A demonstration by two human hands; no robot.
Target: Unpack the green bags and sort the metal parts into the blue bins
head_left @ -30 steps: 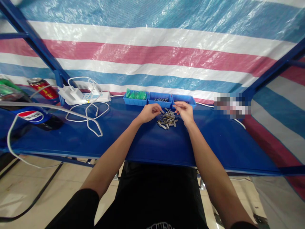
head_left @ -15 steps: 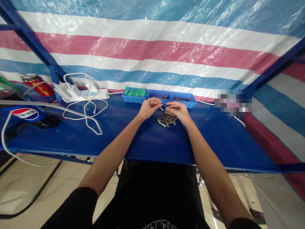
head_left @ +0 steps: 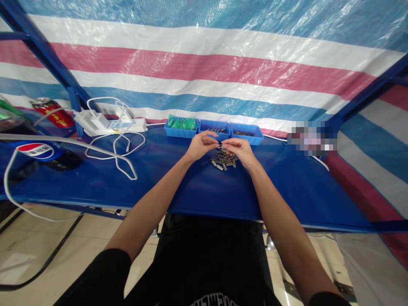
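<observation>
My left hand [head_left: 201, 145] and my right hand [head_left: 239, 148] meet above a pile of small metal parts [head_left: 223, 160]. Both are closed in a pinch, with their fingertips close together. A tiny piece is held between them, too small and covered to make out. The pile mixes short grey cylinders with thin brass-coloured pins or screws. Just behind the hands stand three blue bins. Green plastic pieces or bags fill the left bin [head_left: 180, 132]; small metal parts lie in the middle bin [head_left: 224, 137] and the right bin [head_left: 255, 139].
A white power strip [head_left: 137, 126] with looping white cables sits left on the blue table [head_left: 204, 195]. Further left are a Pepsi bottle [head_left: 60, 159] lying on its side and a red can [head_left: 55, 117]. A blurred-out item [head_left: 310, 139] is at the right, before a striped tarp [head_left: 204, 63].
My hands have come together over the pile from a hand's width apart. Half a second ago a thin piece showed between the fingertips; now the fingers mostly cover it.
</observation>
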